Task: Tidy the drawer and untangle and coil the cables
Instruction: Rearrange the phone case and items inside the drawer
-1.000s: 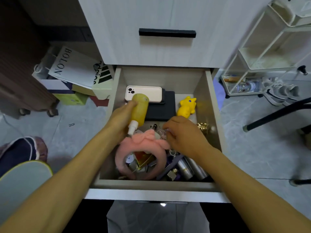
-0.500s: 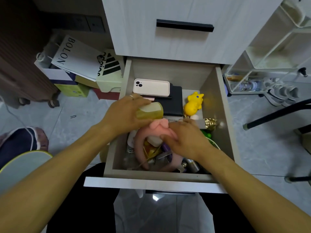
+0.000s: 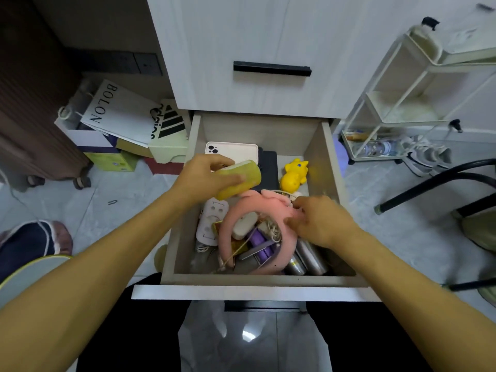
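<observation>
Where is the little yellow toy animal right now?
In the head view, the yellow toy animal sits toward the back right of the open drawer, beside the black case and just behind the pink headband.

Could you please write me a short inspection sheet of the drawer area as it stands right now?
Surface: open drawer, crowded at the front, grey floor around it.
Job's things: yellow bottle in the left hand's grip, lifted over the drawer; pink headband lying over the pile.
Clutter: white phone on a black case at the back, yellow toy, silver cylinders, purple item, white power strip.
Grips: left hand holds the bottle; right hand touches the headband, fingers blurred.
Cables: white cord tangled inside the headband loop.
Surroundings: paper bags and boxes to the left, wire rack to the right.
</observation>
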